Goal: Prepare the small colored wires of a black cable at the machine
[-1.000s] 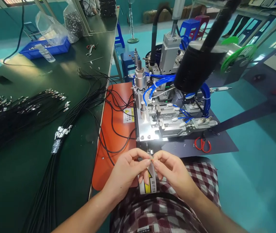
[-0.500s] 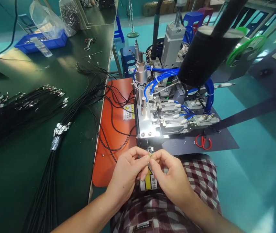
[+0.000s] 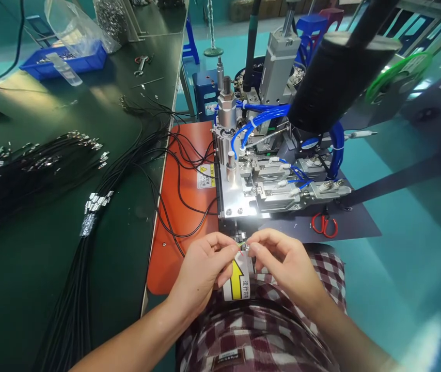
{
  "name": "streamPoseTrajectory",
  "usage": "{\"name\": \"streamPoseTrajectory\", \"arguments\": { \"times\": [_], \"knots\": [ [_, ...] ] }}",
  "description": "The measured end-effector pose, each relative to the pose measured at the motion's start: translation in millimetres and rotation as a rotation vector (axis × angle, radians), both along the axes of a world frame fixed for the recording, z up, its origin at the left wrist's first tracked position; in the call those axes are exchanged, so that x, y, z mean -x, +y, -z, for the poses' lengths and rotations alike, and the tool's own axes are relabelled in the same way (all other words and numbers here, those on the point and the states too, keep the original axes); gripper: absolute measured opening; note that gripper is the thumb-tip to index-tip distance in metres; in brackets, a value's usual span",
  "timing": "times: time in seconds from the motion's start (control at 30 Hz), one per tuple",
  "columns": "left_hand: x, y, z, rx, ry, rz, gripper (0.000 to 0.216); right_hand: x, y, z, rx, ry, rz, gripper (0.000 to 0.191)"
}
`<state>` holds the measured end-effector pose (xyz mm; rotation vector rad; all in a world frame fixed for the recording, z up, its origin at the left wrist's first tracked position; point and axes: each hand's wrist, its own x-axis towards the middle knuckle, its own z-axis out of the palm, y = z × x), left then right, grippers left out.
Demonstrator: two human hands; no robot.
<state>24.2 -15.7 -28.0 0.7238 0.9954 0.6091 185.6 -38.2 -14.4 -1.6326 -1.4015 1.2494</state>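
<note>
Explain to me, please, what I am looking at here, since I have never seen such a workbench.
This is one view, from a camera worn on the person's head, looking down at their own hands. The left hand and right hand meet at the fingertips and pinch a tiny part, too small to identify. Just beyond stands a small bench machine with a shiny metal plate and blue tubes, beside an orange mat. Red-handled scissors lie to its right. On the green table to the left lie bundles of black cables with metal ends, with a blue tray at the far end.
</note>
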Motion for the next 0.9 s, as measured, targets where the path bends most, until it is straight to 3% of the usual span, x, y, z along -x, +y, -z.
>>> {"name": "streamPoseTrajectory", "arguments": {
  "times": [0.13, 0.27, 0.43, 0.53, 0.6, 0.67, 0.77, 0.9],
  "knots": [
    [0, 0, -0.6, -0.02, 0.001, 0.023, 0.041, 5, 4, -0.5, 0.027, 0.078, -0.031, 0.043],
    [1, 1, -1.9, -0.023, 0.031, 0.051, 0.039, 7, 4, 1.8, 0.002, 0.01, -0.075, 0.042],
    [2, 1, -4.4, -0.03, 0.084, 0.09, 0.039, 6, 0, 3.2, 0.185, 0.169, -0.04, 0.049],
    [3, 0, -1.8, -0.083, 0.106, 0.111, 0.04, 6, -5, 6.1, 0.172, 0.169, -0.031, 0.047],
    [3, -2, 2.8, -0.225, 0.173, 0.075, 0.036, 7, -8, 9.4, 0.119, 0.14, -0.034, 0.044],
    [4, -3, 8.8, -0.469, 0.304, 0.062, 0.031, 6, -9, 13.5, 0.082, 0.133, -0.02, 0.046],
    [7, 0, 16.3, -0.784, 0.485, 0.092, 0.022, 2, -4, 20.5, 0.098, 0.129, 0.027, 0.05],
    [8, 11, 21.3, -1.168, 0.559, 0.067, 0.017, -5, 8, 28.7, 0.117, 0.119, 0.063, 0.048]
  ]
}}
